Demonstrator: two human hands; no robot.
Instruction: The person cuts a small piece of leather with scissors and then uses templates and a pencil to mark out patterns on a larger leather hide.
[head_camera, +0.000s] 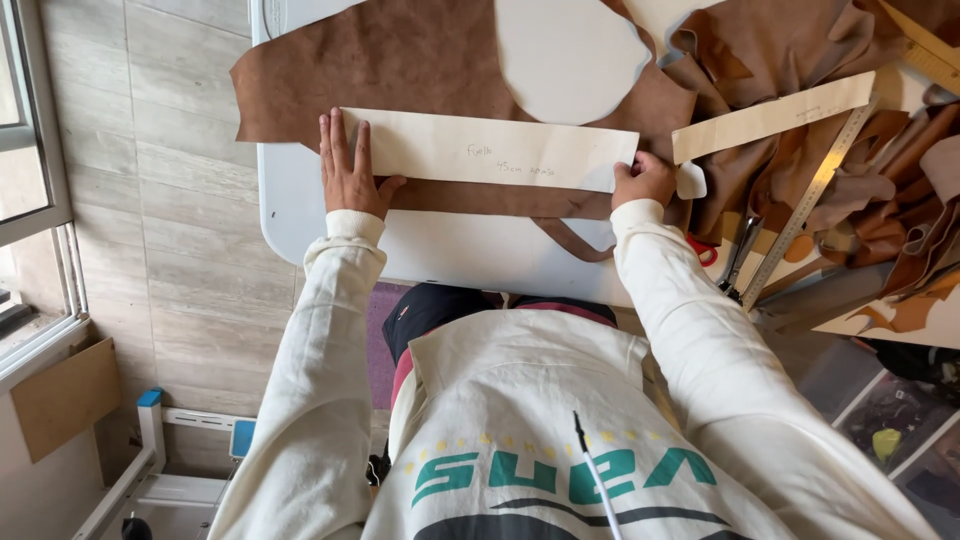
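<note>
White table (300, 215), hands on pattern strip (490, 150)

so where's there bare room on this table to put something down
Bare white table runs along the near edge, below the paper strip between both hands, and left of the left hand. Right of the right hand, leather scraps, ruler and scissors crowd it.

I am wearing a cream sweatshirt (520, 420) of thick, soft cloth, its long sleeves ending in ribbed cuffs at both wrists. The fabric creases along my arms and bunches at the elbows. Across the chest runs large teal lettering with a row of small yellow marks above it and a dark band beneath. A thin white cable (598, 470) with a dark tip hangs down the front. Below the hem show dark trousers (435, 310) with a red edge.
</note>
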